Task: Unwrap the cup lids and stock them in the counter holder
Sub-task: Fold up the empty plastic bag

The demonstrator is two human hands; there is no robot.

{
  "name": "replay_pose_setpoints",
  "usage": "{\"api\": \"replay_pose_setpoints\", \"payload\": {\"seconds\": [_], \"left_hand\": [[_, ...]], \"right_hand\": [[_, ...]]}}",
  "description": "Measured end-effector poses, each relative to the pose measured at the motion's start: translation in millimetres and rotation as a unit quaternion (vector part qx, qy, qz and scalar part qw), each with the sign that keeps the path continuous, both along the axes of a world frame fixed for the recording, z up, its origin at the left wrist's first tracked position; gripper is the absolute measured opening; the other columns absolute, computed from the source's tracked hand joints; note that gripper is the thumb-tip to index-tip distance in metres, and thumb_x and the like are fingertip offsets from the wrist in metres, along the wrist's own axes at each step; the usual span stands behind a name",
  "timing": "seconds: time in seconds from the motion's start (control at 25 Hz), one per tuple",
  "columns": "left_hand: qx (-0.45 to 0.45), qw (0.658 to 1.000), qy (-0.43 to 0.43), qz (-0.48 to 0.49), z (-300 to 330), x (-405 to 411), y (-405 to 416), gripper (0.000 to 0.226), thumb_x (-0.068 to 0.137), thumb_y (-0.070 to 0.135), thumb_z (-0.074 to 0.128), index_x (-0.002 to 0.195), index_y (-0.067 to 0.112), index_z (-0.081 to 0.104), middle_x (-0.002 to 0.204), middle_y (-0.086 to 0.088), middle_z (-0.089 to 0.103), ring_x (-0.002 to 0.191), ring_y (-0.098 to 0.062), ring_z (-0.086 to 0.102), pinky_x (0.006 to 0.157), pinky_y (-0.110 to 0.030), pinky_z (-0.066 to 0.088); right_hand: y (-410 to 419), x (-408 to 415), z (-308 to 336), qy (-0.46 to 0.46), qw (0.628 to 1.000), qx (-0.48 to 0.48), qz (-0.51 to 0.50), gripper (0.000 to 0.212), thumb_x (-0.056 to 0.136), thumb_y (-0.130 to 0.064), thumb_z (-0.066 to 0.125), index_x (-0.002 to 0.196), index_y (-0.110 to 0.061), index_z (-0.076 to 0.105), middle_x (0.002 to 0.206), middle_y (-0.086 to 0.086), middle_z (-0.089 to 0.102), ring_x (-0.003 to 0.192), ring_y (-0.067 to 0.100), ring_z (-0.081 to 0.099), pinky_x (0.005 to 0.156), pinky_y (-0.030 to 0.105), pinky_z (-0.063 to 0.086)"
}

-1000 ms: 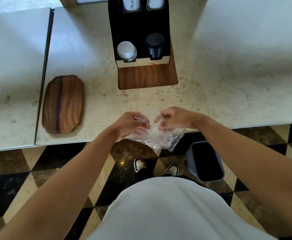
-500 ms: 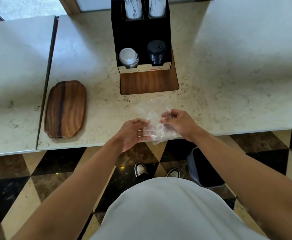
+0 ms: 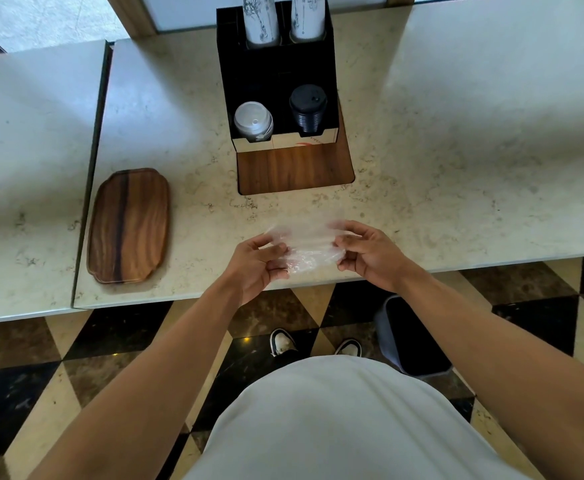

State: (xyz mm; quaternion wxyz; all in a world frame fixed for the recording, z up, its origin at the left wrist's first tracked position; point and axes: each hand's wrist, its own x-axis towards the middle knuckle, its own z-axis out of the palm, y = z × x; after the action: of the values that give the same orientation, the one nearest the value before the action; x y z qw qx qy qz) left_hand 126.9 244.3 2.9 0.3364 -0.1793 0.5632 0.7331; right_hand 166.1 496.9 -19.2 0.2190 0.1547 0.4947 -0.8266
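Both hands meet over the near edge of the tabletop (image 3: pixel 456 161), just below the picture's centre. The left hand (image 3: pixel 254 263) and the right hand (image 3: pixel 370 252) each have their fingers curled and clamped on an end of a clear plastic wrapper (image 3: pixel 306 242), which stretches crumpled between them, held just above the stone. Whether any lids are inside the wrapper cannot be told; it looks thin and see-through.

At 12 o'clock from the hands stands the black counter holder (image 3: pixel 276 74) on a wooden base (image 3: pixel 295 169). Its front left compartment holds a stack of white lids (image 3: pixel 253 121), and the front right one a stack of black lids (image 3: pixel 307 105). Behind them, in the two rear slots, rise two stacks of white paper cups (image 3: pixel 261 19), cut off by the top edge of the frame.

At 9 o'clock from the hands, well apart from them, a wooden tray (image 3: pixel 129 225) lies flat near the left end of the same tabletop. Beyond a dark seam, a second pale slab (image 3: pixel 30 140) continues to the left.

At 5 o'clock from the hands, on the checkered floor (image 3: pixel 41 375) under the edge, stands a grey bin (image 3: pixel 408 336) with a dark inside. At 6 o'clock the person's two shoes (image 3: pixel 283 342) show just above a light grey shirt (image 3: pixel 335 420).
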Motion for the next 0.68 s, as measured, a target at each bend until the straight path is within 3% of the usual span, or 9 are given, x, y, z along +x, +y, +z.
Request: {"api": "replay_pose_setpoints", "payload": {"seconds": [0.2, 0.36, 0.44, 0.56, 0.68], "left_hand": [[0.103, 0.993, -0.05, 0.01, 3, 0, -2, 0.042, 0.097, -0.01, 0.037, 0.098, 0.002, 0.078, 0.1, -0.021, 0.072, 0.078, -0.033, 0.071, 0.061, -0.036, 0.063], [0.113, 0.991, -0.059, -0.034, 0, -2, -4, 0.021, 0.079, 0.009, 0.05, 0.079, -0.001, 0.068, 0.087, -0.014, 0.071, 0.084, -0.032, 0.065, 0.08, -0.045, 0.06], [0.053, 0.994, -0.014, -0.099, 0, -5, -3, 0.016, 0.081, 0.021, 0.062, 0.083, 0.006, 0.064, 0.085, -0.009, 0.067, 0.083, -0.027, 0.061, 0.082, -0.04, 0.056], [-0.029, 0.985, 0.021, -0.167, 1, -10, 5, 0.043, 0.084, 0.033, 0.077, 0.111, 0.008, 0.057, 0.105, -0.01, 0.066, 0.091, -0.027, 0.067, 0.091, -0.046, 0.053], [-0.066, 0.956, 0.025, -0.286, 6, -11, 14, 0.041, 0.084, 0.022, 0.081, 0.121, 0.011, 0.069, 0.115, -0.012, 0.074, 0.105, -0.027, 0.072, 0.097, -0.042, 0.057]], "right_hand": [[-7, -5, 13, -0.028, 0.998, -0.025, -0.043, 0.032, 0.098, 0.002, 0.054, 0.081, -0.009, 0.079, 0.087, 0.01, 0.073, 0.069, 0.02, 0.069, 0.057, 0.029, 0.058], [-5, -8, 24, -0.019, 0.998, 0.06, -0.023, 0.022, 0.085, -0.02, 0.058, 0.07, -0.014, 0.073, 0.078, 0.002, 0.069, 0.07, 0.017, 0.066, 0.058, 0.027, 0.054], [-2, -6, 25, 0.02, 0.993, 0.111, 0.035, 0.007, 0.083, -0.013, 0.069, 0.079, -0.018, 0.067, 0.082, 0.001, 0.063, 0.073, 0.016, 0.06, 0.059, 0.026, 0.05], [1, -8, 33, 0.06, 0.976, 0.176, 0.112, 0.037, 0.081, 0.003, 0.076, 0.109, -0.019, 0.066, 0.109, 0.005, 0.063, 0.09, 0.019, 0.066, 0.071, 0.029, 0.057], [-4, -13, 43, 0.102, 0.944, 0.254, 0.186, 0.065, 0.08, 0.001, 0.079, 0.135, -0.026, 0.059, 0.117, 0.005, 0.062, 0.09, 0.013, 0.07, 0.078, 0.027, 0.059]]}}
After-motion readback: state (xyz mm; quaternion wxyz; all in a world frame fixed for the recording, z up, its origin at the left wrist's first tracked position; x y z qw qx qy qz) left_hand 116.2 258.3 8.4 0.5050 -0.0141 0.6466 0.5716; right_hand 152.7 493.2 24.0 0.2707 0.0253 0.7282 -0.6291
